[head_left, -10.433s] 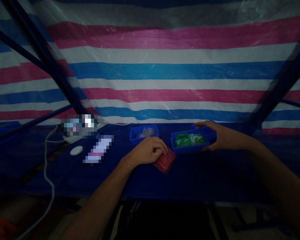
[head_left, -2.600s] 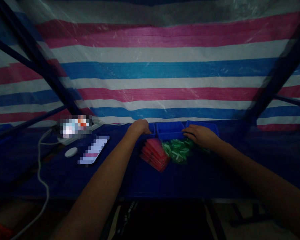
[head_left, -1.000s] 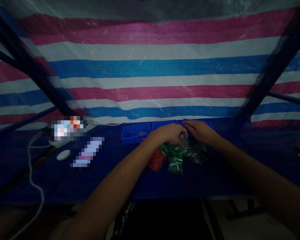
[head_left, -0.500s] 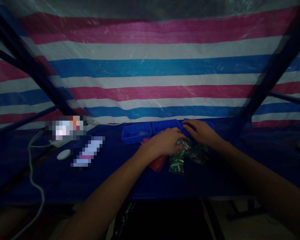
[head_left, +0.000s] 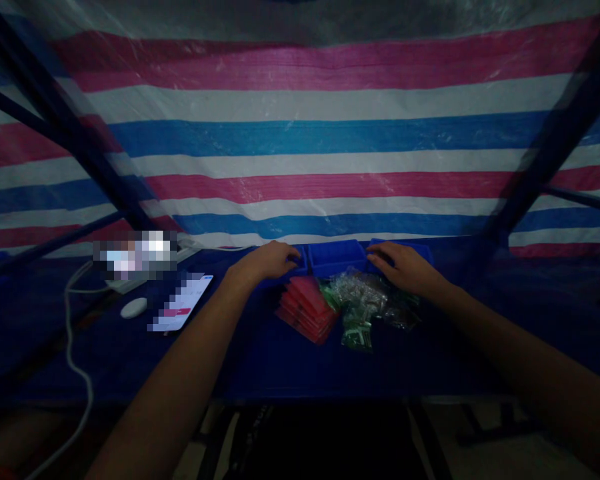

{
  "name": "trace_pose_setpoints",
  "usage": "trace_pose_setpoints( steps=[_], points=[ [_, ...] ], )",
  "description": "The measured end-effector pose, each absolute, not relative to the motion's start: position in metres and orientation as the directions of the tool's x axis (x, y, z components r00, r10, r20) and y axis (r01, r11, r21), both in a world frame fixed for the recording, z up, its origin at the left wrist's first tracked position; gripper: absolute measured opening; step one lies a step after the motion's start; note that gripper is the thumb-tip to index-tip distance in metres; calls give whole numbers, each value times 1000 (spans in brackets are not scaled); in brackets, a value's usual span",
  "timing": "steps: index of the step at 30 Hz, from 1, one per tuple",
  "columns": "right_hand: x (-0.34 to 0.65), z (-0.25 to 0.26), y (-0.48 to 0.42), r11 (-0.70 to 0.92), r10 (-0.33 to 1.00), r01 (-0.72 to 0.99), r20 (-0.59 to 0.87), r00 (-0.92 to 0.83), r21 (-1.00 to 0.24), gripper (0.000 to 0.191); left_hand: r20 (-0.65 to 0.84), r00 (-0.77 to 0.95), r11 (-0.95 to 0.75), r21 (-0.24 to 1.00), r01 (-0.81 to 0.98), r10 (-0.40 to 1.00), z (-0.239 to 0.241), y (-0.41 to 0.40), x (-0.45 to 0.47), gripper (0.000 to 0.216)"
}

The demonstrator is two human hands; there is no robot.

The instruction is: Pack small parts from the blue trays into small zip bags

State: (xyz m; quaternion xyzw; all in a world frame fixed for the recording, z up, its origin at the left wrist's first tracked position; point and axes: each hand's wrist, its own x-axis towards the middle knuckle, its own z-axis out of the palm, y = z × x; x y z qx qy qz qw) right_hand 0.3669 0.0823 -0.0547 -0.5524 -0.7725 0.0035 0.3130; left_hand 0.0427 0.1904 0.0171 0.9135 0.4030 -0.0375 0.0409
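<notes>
Clear packets [head_left: 359, 287] lie at 4 o'clock from the left hand [head_left: 279, 259] and, nearer, at 8 o'clock from the right hand [head_left: 397, 263]; their long axis, 10 to 4 o'clock. Hands loosely curled at left bin [head_left: 303, 260] and right bin [head_left: 423, 252] respectively; whether either pinches anything cannot be told.

Three open-topped blue bins: left bin [head_left: 303, 263], middle bin [head_left: 340, 269], right bin [head_left: 421, 253], side by side in row at far side. Red packets [head_left: 307, 310] flat, overlapping, fanned, nearer. Right of them, crumpled clear packets [head_left: 363, 288] heaped over shiny green packets [head_left: 357, 335].
</notes>
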Motion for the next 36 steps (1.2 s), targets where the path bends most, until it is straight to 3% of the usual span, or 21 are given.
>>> trace_pose_setpoints(
  steps=[2,8,22,36],
  points=[
    [367,-55,82,393,856,849,477,-198,-353,34,-200,699,-697,95,711,687,18,206,36,37],
    [367,-54,82,404,851,846,481,-208,-348,33,-272,643,-630,144,763,716,16,222,39,41],
    [366,-54,81,400,860,850,461,-219,-342,33,-185,710,-715,52,698,680,9,220,43,44],
    [370,-58,85,413,855,845,464,-232,-339,36,-137,760,-728,220,649,636,5,236,26,38]
  ],
)
